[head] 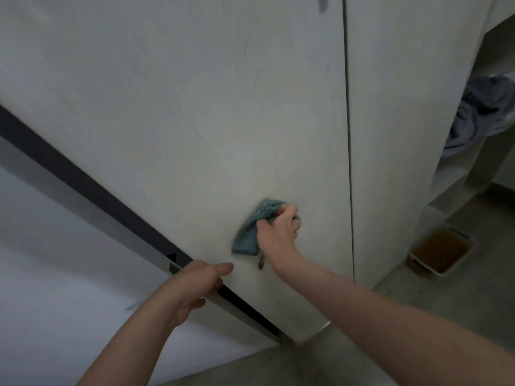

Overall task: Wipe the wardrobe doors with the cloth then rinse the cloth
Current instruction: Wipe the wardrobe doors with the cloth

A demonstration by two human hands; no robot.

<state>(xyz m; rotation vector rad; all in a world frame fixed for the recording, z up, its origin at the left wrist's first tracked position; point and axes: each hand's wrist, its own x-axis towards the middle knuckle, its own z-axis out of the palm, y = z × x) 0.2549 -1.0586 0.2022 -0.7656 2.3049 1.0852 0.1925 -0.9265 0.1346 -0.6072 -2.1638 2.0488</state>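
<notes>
A pale wood-grain wardrobe door fills most of the head view, swung partly open with a dark gap along its left edge. My right hand presses a folded teal cloth flat against the lower part of this door. My left hand grips the door's left edge low down, fingers wrapped behind it and thumb on the front. A second door stands to the right, past a thin vertical seam.
Open shelves on the right hold crumpled grey-blue clothing. A shallow white tray with a brown inside sits on the grey floor below them. A white wall is at the left.
</notes>
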